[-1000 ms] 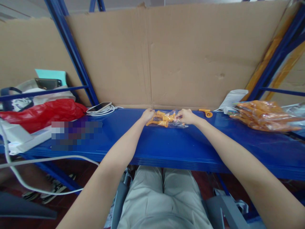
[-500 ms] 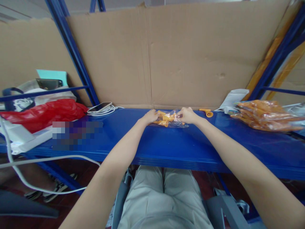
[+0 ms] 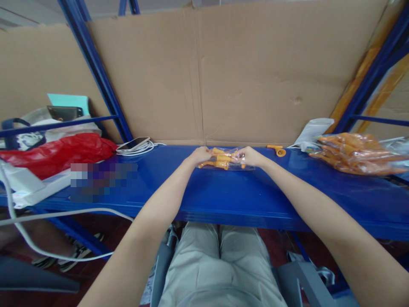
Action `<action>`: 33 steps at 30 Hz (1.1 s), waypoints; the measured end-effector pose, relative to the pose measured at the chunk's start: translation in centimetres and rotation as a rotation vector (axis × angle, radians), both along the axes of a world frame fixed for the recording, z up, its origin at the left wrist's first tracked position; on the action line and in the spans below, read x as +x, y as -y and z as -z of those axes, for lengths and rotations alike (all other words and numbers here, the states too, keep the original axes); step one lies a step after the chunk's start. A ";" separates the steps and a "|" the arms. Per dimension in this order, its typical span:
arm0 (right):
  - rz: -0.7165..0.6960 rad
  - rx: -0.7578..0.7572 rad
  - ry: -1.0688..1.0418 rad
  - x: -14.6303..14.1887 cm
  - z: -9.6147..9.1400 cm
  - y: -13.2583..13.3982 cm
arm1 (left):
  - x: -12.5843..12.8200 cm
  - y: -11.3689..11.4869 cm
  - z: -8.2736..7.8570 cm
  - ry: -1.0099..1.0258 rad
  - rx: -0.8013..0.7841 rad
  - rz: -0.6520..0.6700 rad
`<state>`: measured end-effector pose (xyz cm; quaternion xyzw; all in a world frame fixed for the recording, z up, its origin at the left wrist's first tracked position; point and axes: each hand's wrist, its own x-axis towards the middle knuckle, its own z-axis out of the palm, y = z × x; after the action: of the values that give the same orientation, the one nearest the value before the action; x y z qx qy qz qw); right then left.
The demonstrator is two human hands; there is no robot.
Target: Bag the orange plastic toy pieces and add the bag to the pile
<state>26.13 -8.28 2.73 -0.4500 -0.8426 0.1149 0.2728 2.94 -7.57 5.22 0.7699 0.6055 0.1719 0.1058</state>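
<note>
A clear plastic bag (image 3: 234,164) with several orange plastic pieces (image 3: 223,158), some shaped like small horns, lies on the blue shelf (image 3: 223,192) near its back. My left hand (image 3: 201,156) is closed on the bag's left side. At the bag's right side, my right hand (image 3: 249,156) has its fingers pinched on the plastic. The fingertips of both hands are partly hidden. To the right of that hand lies a loose orange horn-shaped piece (image 3: 280,152), apart from the bag.
On the right sits a pile of filled orange bags (image 3: 358,155) beside a white packet (image 3: 315,133). A phone (image 3: 136,143) with a coiled white cable (image 3: 140,149) and a red plastic bag (image 3: 76,149) are at left. Cardboard (image 3: 255,76) walls the back.
My left hand has shifted slightly left and up, uncovering more of the orange pieces at the bag's left end. The bag lies a little flatter; my right hand stays at its right side.
</note>
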 end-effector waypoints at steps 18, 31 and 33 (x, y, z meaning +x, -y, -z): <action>0.467 -0.136 -0.110 1.0 -1.1 0.4 | 0.2 -0.4 0.9 -0.016 0.156 -0.075; 0.459 -0.591 -0.293 0.4 -2.2 2.3 | 0.3 -0.5 0.9 -0.123 0.163 -0.026; 0.432 -0.622 -0.385 0.4 -2.1 2.1 | 0.4 -0.4 0.9 -0.127 0.163 -0.029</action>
<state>26.56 -10.34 4.82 -0.6473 -0.5878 0.3860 0.2940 3.30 -7.14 4.29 0.7763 0.6061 0.1731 0.0017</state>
